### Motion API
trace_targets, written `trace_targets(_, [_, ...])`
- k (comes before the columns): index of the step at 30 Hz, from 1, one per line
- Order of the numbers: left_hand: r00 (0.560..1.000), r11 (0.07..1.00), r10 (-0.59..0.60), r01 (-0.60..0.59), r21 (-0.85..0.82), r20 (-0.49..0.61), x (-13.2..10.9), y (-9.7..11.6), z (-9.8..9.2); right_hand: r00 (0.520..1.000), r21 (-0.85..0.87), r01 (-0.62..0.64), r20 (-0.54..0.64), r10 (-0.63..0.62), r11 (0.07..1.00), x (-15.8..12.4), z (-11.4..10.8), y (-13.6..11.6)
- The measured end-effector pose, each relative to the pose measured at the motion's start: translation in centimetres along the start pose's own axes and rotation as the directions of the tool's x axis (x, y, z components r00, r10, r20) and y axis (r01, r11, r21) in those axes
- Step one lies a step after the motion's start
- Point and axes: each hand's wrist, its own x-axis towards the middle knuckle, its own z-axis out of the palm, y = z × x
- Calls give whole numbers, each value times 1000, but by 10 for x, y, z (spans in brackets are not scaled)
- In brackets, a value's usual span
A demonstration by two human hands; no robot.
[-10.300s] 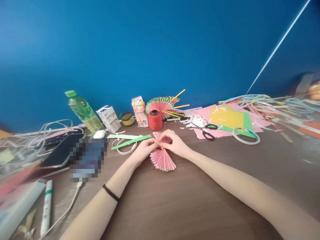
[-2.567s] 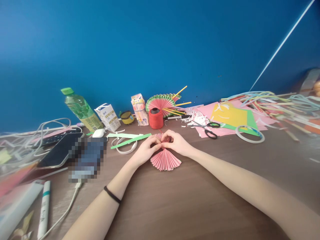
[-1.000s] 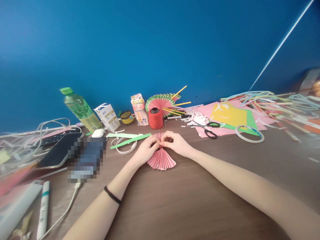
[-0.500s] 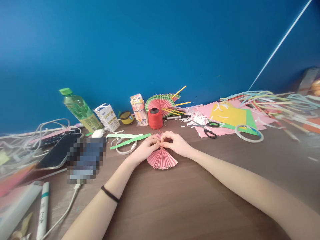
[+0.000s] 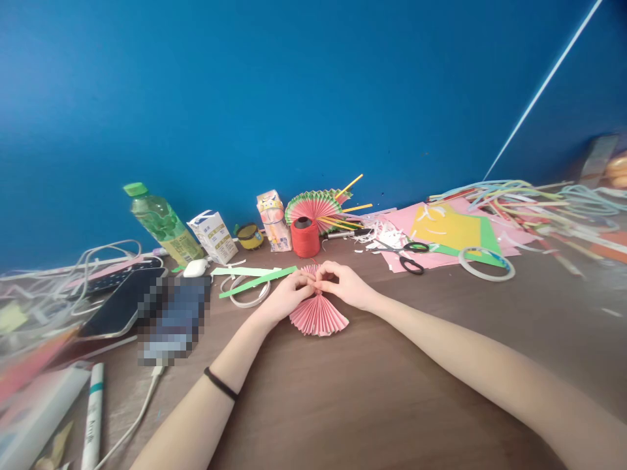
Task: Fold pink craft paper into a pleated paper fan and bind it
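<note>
On the brown wood-grain desk [image 5: 372, 398], little has changed over the last half second: the left hand [image 5: 285, 297] and right hand [image 5: 345, 285] keep their fingertips together, both pinching the narrow middle of the pink pleated paper fan [image 5: 318, 318]. Exactly what lies between the fingertips is hidden. The fan sits on the desk directly in front of the person; against the view ten seconds ago, its lower half spreads a little wider and faces the person more squarely. That suggests, as a judgement, that the gathered waist is being worked at and is not yet finished.

As for writing, the tilted green-capped drink bottle [image 5: 159, 222] has a yellowish label too small to read. The white marker [image 5: 93, 418] carries lettering that looks like "Acrylic", though blurred. The white drink carton [image 5: 213, 236] has printed lines that cannot be made out. The pink carton [image 5: 274, 222] shows a cartoon figure and illegible print. The red thread spool [image 5: 305, 241], just beyond the hands, shows no readable label.
</note>
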Motion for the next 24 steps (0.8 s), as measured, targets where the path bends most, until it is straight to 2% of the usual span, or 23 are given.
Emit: trace_targets(24, [1000,1000,-2,2,-21,-10,1,-3,1,1000,-9,24,-5,-24,1000,0,-3,0])
